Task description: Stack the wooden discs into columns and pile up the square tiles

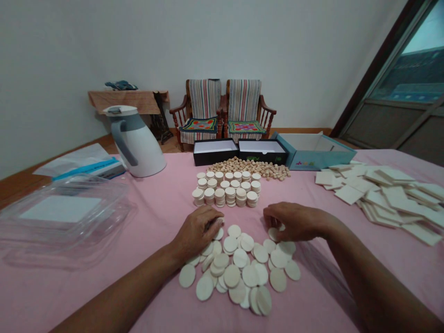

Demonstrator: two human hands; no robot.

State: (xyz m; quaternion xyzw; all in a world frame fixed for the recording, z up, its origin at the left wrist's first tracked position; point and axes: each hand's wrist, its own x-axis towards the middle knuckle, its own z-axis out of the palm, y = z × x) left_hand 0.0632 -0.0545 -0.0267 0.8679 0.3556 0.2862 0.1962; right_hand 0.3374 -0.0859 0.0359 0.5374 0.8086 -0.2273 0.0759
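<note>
Left hand (199, 231): grip curled shut, fingers and thumb drawn together over a few of the round discs (239, 273) at the upper left edge of the loose pile. We see pale disc edges under the fingertips; we cannot tell whether they are lifted off the cloth.

Right hand (294, 222): palm down at the upper right edge of the same pile, fingers bent, tips touching a disc. The thumb is hidden, so we cannot tell whether this grip is clamped or only resting.

The discs lie overlapping on the pink cloth (163, 208) of the desk, between and just below both hands. They are pale, flat and unmarked.

Behind the hands: neat stacks of discs (227, 189) in rows, then a heap of small wooden plugs (253, 167), touching none of the loose pile.

Further back: two open black boxes (215, 151) side by side, with a teal box (312, 155) to their right.

Writing: a small green mark on the right black box and small coloured marks on the teal box's front wall, both too small to read.

Right side: scattered pale square tiles (385, 194). Left side: a white jug (135, 141) and clear plastic containers (62, 212).
</note>
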